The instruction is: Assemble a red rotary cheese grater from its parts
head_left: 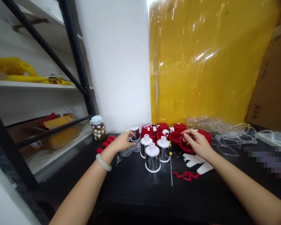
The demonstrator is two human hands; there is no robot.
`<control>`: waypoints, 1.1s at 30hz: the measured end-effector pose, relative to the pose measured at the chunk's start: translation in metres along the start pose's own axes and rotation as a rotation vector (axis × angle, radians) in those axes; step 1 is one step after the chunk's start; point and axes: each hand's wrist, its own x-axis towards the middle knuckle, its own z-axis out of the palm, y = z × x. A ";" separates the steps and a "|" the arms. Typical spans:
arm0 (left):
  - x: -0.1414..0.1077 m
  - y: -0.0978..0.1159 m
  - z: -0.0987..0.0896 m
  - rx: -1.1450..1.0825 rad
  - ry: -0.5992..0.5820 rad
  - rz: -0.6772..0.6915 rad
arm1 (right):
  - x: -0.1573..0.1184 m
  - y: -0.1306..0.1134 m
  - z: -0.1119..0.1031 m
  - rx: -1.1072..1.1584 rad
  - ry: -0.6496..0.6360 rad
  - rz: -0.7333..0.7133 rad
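Observation:
My left hand (124,141) is beside a rotary grater drum (135,135), thumb and fingers apart around its near side; I cannot tell whether the fingertips touch it. Three more drums of perforated metal with white ends stand in front, the nearest being the front drum (152,160). Clear plastic parts (126,152) lie under my left hand. My right hand (198,142) hovers by a red plastic housing (186,146), its fingers loosely stretched and nothing visible in them. Behind the drums stand several red grater bodies (162,127).
White flat handles (204,168), red crank-like pieces (187,175) and a long thin screwdriver (171,172) lie on the black table (135,193). Left are red handles (105,143), small grey pieces (118,160) and a jar (98,128). Clear plastic bags (217,128) lie at the back right.

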 end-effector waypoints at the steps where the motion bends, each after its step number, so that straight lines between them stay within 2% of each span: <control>1: 0.000 -0.004 0.007 0.011 0.005 0.007 | -0.001 0.001 -0.001 -0.012 0.004 -0.014; 4: -0.005 -0.009 0.022 0.079 -0.018 0.075 | -0.001 0.004 -0.001 -0.007 0.023 -0.015; 8: -0.012 -0.008 0.031 0.183 -0.040 0.115 | -0.003 0.005 0.001 -0.006 0.006 -0.014; 14: -0.011 -0.011 0.036 0.161 -0.023 0.141 | -0.009 -0.001 0.003 -0.067 -0.020 -0.029; 22: -0.009 -0.011 0.034 0.145 -0.037 0.156 | -0.012 -0.001 0.003 -0.078 -0.035 -0.042; 26: -0.009 -0.010 0.030 0.185 0.045 0.112 | -0.012 0.000 0.003 -0.085 -0.031 -0.060; 30: -0.010 -0.009 0.018 0.213 0.182 0.034 | -0.012 0.002 0.002 -0.093 -0.039 -0.060; 33: -0.011 -0.009 0.009 0.149 0.309 -0.023 | -0.012 0.001 0.003 -0.112 -0.038 -0.062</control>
